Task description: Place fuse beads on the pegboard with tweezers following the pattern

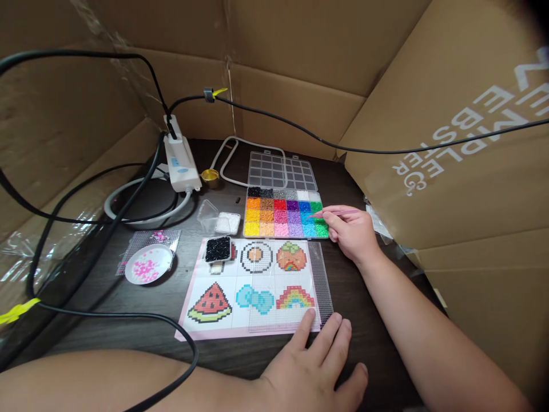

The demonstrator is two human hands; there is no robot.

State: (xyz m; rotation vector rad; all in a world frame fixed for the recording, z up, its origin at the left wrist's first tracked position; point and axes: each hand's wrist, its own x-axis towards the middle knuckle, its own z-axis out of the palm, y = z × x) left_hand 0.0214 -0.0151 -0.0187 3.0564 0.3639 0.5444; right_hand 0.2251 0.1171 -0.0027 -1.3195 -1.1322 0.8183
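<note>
My right hand [354, 233] is closed around pink tweezers [342, 213], whose tips are over the light blue beads in the bead box [281, 237]. The box is sorted by colour into many small compartments. My left hand [319, 355] lies with fingers spread, its index fingertip on the lower edge of a clear pegboard [285, 327]. Beneath that board is a pattern sheet [209, 329] with pixel pictures, including a watermelon slice, an egg and a rainbow. Rainbow-coloured beads appear on the board near the tomato-like picture, though too small to make out singly.
Black beads fill a small tray [218, 250] on the sheet; a white-bead tray [227, 223] stands behind it. At left are a plate [148, 264] with pink beads, a power strip [180, 163] and black cables [107, 229]. A gold cup [210, 178] sits farther back. Cardboard walls [291, 103] surround the table.
</note>
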